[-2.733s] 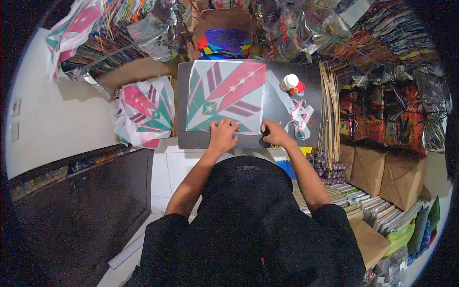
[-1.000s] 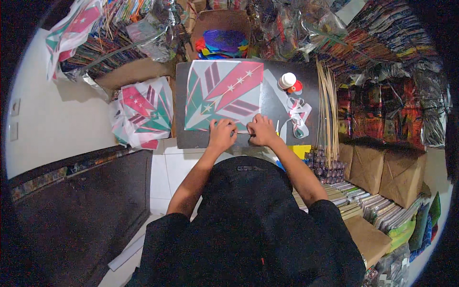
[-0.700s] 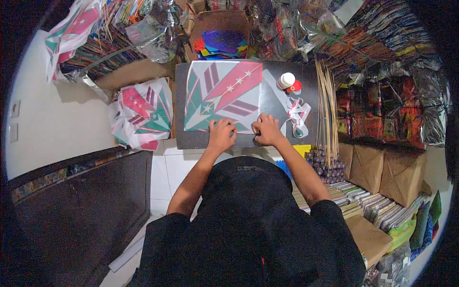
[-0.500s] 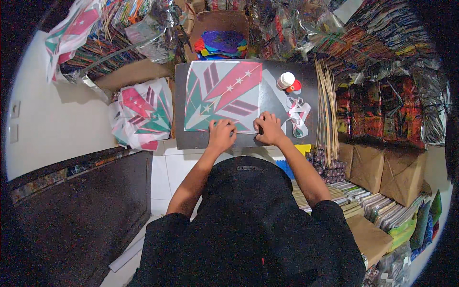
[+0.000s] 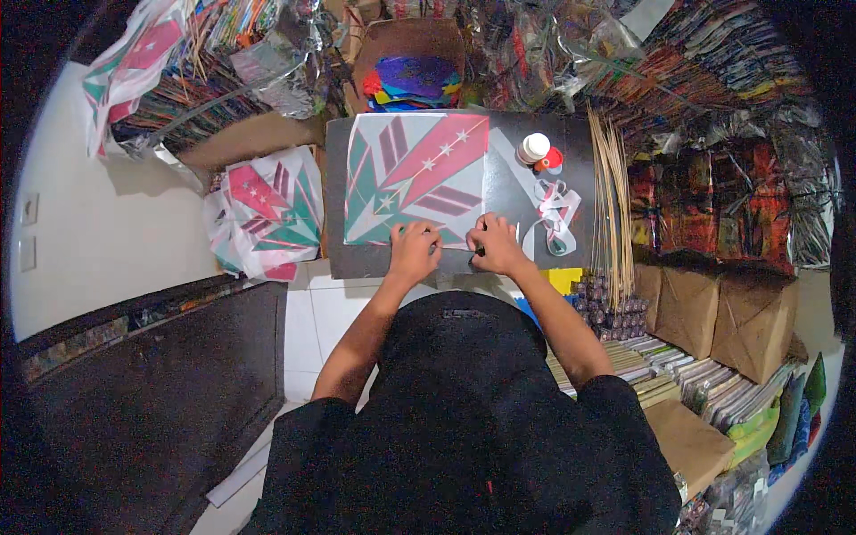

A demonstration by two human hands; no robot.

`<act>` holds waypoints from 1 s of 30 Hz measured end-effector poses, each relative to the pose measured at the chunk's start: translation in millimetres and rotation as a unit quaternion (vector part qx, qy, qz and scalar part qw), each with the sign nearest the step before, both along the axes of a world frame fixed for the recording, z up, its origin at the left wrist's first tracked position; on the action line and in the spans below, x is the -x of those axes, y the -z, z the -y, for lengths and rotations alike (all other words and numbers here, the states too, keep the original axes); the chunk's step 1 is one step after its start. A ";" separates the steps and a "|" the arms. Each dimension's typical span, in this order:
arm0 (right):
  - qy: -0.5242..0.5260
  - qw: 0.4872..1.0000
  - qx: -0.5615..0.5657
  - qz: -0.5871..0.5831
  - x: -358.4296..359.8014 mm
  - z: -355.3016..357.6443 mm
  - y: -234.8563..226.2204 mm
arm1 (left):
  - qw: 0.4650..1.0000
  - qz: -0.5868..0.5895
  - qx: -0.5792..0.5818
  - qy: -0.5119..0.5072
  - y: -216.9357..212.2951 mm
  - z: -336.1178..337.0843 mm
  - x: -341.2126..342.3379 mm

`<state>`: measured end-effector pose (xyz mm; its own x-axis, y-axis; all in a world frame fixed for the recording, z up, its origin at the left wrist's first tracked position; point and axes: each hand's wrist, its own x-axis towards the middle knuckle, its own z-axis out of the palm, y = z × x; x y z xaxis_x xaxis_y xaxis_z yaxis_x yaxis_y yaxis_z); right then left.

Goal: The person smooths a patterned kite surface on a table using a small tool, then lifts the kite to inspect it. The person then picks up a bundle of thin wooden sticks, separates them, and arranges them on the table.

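A square kite sheet [image 5: 374, 160], printed in red, green, white and dark purple, lies on the dark tabletop [image 5: 357, 260]. A thin bamboo stick [image 5: 415, 176] runs diagonally across it. My left hand [image 5: 415, 251] is closed, its curled fingers on the sheet's near edge. Beside it, my right hand [image 5: 497, 246] pinches at the near edge close to the right corner. My fingers hide the pinched edge. Right of the sheet stand a white bottle [image 5: 534, 147] and a red lid [image 5: 552, 160], with crumpled patterned strips [image 5: 556, 214] nearer me.
Several long bamboo sticks [image 5: 609, 196] lean along the table's right side. More printed sheets [image 5: 267, 201] are piled at the left. A cardboard box [image 5: 412, 43] with colourful folded material stands behind the table. Brown paper parcels [image 5: 753, 325] and bundled stock crowd the right.
My right hand has shifted slightly left along the near edge, toward my left hand. The left hand and the sheet have hardly moved.
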<state>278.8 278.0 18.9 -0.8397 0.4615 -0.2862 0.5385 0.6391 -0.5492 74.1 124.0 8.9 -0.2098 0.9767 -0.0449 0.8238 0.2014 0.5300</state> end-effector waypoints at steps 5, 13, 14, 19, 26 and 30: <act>-0.015 1.000 -0.011 -0.002 -3.5 -3.2 -6.9 | 1.000 0.005 0.006 -0.008 0.1 -1.0 -1.3; 0.036 0.999 0.021 -0.029 -13.6 -8.5 -16.1 | 1.000 0.009 -0.008 -0.014 5.3 -1.3 -3.0; 0.036 0.998 0.039 -0.022 -13.9 -8.8 -17.5 | 1.000 0.008 -0.003 -0.012 4.6 -1.5 -2.6; 0.031 0.997 0.035 -0.063 -5.8 5.5 -17.3 | 1.000 0.013 -0.011 -0.009 1.6 -1.5 -1.9; 0.000 0.992 0.032 -0.121 25.9 28.0 -10.3 | 1.000 0.008 -0.003 -0.002 0.6 -1.5 -1.5; 0.008 0.994 0.028 -0.104 33.7 29.7 -5.9 | 1.000 0.013 0.011 -0.006 0.5 -2.5 -2.1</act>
